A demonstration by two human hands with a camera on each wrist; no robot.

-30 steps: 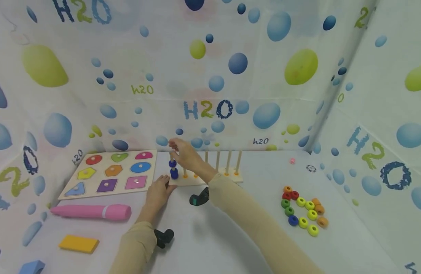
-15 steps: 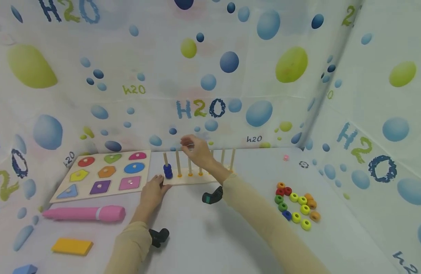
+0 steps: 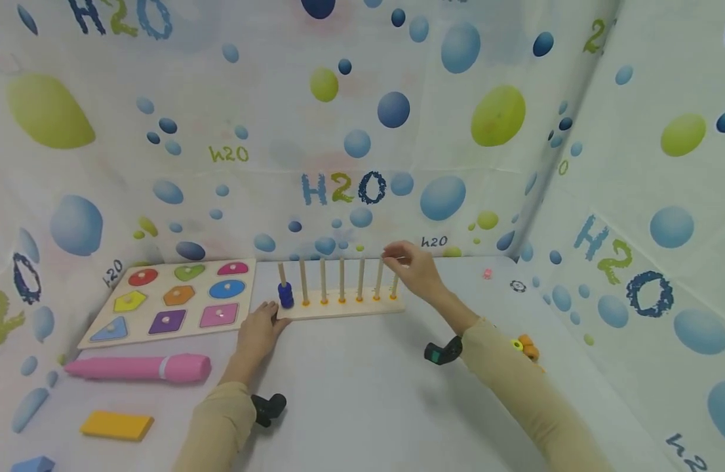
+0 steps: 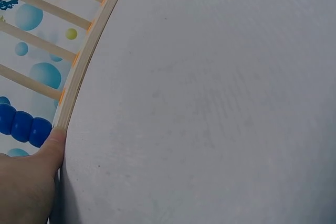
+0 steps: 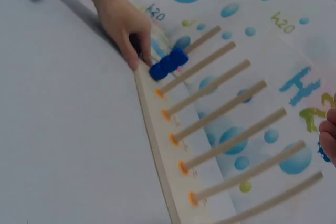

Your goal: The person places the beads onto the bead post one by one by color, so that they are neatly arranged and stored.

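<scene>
A wooden counting stand has a row of several upright pegs, and its leftmost peg carries three blue beads. My left hand grips the left end of its base; the thumb lies on the front edge in the left wrist view. In the right wrist view, thumb and forefinger straddle that end beside the blue beads. Above the stand's right end is my right hand, fingers loosely bent, with nothing visible in it. Only a bit of it shows at the right edge of the right wrist view.
Orange and yellow beads show past the right sleeve, which hides others. At left lie a shape puzzle board, a pink marker-shaped toy, a yellow block and a blue block. A patterned curtain stands behind.
The upper blue bead has dropped onto the others on the leftmost peg. My right hand has let go and moved right along the stand. The left hand stays on the base.
</scene>
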